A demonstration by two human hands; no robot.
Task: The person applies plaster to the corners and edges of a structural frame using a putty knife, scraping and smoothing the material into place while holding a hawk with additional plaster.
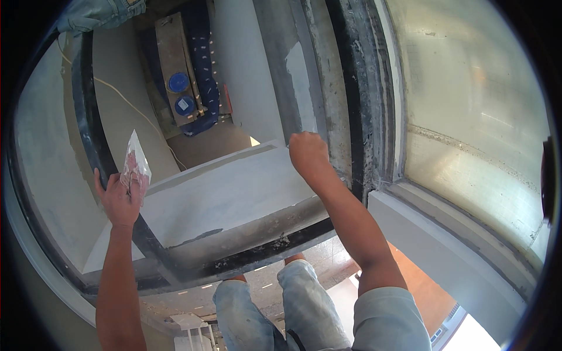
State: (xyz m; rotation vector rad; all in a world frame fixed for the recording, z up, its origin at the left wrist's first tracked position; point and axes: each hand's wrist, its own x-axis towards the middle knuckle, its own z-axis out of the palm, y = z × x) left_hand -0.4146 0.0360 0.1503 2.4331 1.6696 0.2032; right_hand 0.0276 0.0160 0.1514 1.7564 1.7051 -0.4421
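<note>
My left hand (pixel 120 199) is at a dark frame bar (pixel 88 102) on the left, holding a pointed, shiny whitish piece (pixel 135 153), partly smeared, that I cannot identify for sure. Some of its fingers spread toward the bar. My right hand (pixel 307 153) is closed in a fist at the grey vertical strip (pixel 275 70) right of the opening, just below a long pale patch (pixel 298 82); what it grips is hidden. Below both hands runs a white ledge (pixel 216 187) with grey filler along its edges and a dark bar along its near side.
Down inside the opening lie a board (pixel 170 41) with two blue-lidded containers (pixel 178 83), dark blue cloth and a cable (pixel 126 95). A denim-clad part of another person (pixel 99 13) shows at the top left. A translucent panel (pixel 468 105) stands right. My legs show below.
</note>
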